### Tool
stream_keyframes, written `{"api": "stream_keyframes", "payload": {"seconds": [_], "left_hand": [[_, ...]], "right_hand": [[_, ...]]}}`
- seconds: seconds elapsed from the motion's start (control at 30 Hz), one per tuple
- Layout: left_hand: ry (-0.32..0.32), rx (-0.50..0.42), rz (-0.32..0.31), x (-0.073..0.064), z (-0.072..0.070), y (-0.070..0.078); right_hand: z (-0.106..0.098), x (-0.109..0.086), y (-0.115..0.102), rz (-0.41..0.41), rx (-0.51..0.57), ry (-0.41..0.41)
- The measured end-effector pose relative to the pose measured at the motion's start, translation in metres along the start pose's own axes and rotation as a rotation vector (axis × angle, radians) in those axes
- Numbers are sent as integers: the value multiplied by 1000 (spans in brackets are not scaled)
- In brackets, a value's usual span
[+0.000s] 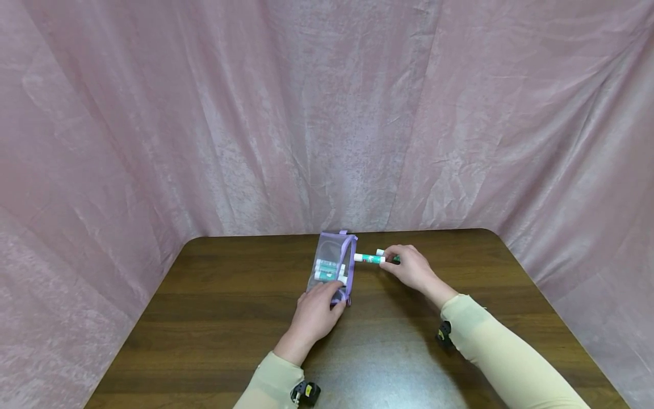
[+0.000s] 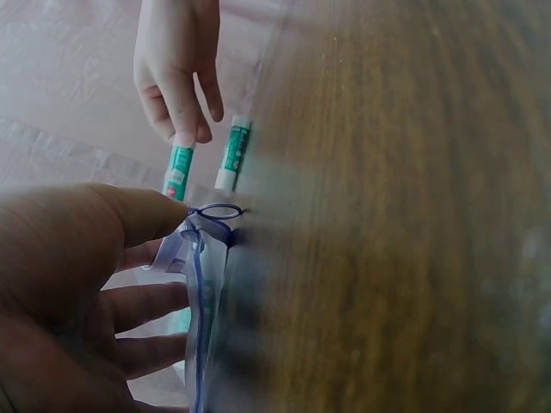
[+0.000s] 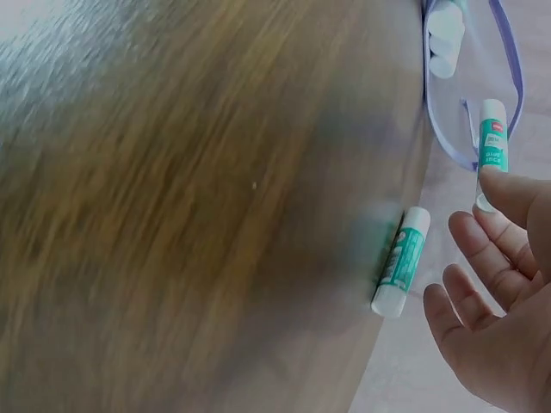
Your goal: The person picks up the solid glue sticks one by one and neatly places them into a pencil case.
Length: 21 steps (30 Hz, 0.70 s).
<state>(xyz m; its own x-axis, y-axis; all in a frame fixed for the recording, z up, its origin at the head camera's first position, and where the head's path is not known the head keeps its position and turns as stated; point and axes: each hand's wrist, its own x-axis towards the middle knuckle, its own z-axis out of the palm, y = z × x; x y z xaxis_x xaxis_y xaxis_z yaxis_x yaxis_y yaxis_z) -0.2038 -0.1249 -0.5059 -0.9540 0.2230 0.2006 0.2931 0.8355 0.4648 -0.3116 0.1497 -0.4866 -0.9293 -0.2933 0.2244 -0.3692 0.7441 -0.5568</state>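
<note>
A see-through mesh pouch with purple zipper edging [image 1: 349, 258] lies on the table, its opening facing right. My left hand [image 1: 314, 312] grips the pouch's near end, the thumb at the zipper edge [image 2: 200, 284]. Several green-and-white glue sticks [image 1: 326, 276] show through the mesh. Just right of the opening, my right hand [image 1: 410, 267] pinches another glue stick [image 3: 492, 146] by one end, its white far end pointing at the pouch. One more glue stick [image 3: 402, 262] lies on the table beneath my right hand, partly hidden by the fingers in the head view.
The brown wood-grain table [image 1: 214, 318] has rounded far corners. A pink curtain [image 1: 327, 113] hangs close behind its far edge and along both sides. Each forearm wears a pale sleeve [image 1: 511, 352] and a small black wrist camera [image 1: 444, 335].
</note>
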Motion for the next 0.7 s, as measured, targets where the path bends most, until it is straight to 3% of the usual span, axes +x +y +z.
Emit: {"api": "stream_keyframes", "payload": {"seconds": [0.7], "left_hand": [[-4, 6, 5, 0, -1, 1]], "right_hand": [[19, 11, -22, 28, -40, -17]]}}
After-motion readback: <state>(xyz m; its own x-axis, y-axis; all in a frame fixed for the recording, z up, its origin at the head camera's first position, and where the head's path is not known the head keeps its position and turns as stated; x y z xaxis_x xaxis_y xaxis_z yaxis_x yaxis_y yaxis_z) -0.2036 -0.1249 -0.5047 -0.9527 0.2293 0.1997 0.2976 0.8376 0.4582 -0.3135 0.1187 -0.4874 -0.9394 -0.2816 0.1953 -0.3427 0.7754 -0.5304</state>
